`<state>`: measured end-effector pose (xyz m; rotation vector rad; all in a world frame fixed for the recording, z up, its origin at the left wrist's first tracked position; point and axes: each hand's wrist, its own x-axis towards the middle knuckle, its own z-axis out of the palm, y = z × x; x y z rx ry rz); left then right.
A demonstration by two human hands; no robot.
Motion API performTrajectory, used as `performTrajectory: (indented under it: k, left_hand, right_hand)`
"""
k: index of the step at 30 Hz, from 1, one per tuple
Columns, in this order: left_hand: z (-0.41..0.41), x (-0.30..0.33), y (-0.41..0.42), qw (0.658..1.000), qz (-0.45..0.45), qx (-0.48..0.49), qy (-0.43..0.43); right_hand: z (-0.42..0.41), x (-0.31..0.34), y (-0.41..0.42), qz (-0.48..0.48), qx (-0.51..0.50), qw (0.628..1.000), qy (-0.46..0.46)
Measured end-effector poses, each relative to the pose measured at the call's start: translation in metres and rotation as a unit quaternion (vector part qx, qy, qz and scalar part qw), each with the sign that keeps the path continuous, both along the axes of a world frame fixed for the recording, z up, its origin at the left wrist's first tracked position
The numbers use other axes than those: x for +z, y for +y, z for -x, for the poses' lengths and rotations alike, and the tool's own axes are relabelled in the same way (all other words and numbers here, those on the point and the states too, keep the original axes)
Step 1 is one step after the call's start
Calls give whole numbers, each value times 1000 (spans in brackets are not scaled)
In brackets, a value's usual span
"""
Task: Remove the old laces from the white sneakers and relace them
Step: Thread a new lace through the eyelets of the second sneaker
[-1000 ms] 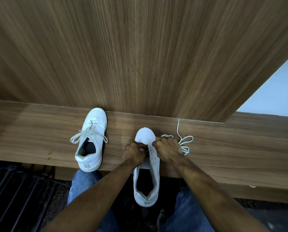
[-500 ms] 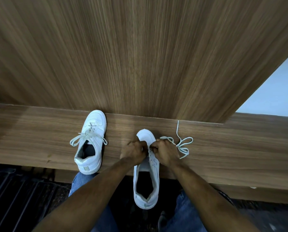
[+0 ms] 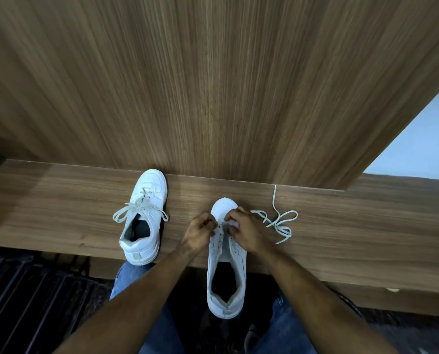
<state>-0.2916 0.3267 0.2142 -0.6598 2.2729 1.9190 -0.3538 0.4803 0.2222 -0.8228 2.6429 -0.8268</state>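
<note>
Two white sneakers are on a wooden ledge. The left sneaker is laced, with loose lace ends spread to both sides. The right sneaker lies toe toward the wall, its heel hanging over the ledge's front edge, eyelets mostly bare. My left hand and my right hand are curled over its toe-end eyelets, fingertips pinching at the lace there. A loose white lace trails in loops from my right hand across the ledge to the right.
A tall wood-grain panel rises right behind the ledge, close to the sneaker toes. A pale wall shows at the right. Below the ledge are my blue-jeaned legs and a dark ribbed floor.
Both hands have shifted slightly toward the toe of the right sneaker. The loose lace's loops have shifted a little. The left sneaker has not moved.
</note>
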Motion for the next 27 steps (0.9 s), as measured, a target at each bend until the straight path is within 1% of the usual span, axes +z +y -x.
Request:
performTrajectory:
  k: [4, 8, 12, 16, 18, 21, 24, 27]
  left_hand:
    - [3, -2, 0, 999, 42, -15, 18]
    - [-1, -4, 4, 993, 108, -25, 33]
    - [-4, -5, 9, 984, 175, -26, -15]
    - [-2, 7, 9, 970, 220, -33, -96]
    - [-1, 11, 6, 966, 235, -45, -99]
    - [-2, 10, 0, 966, 241, -47, -79]
    - [-2, 8, -6, 974, 209, -43, -72]
    - [-3, 6, -10, 974, 210, -57, -66]
  right_hand:
    - [1, -3, -4, -2, 15, 1000, -10]
    - [2, -8, -3, 44, -40, 998, -32]
    - [-1, -13, 2, 44, -26, 999, -20]
    - [-2, -17, 4, 50, -18, 998, -15]
    - [-1, -17, 3, 34, -17, 999, -11]
    - [-3, -6, -4, -3, -13, 1000, -11]
    - [-6, 6, -13, -89, -1, 996, 25]
    - [-10, 20, -20, -154, 25, 986, 56]
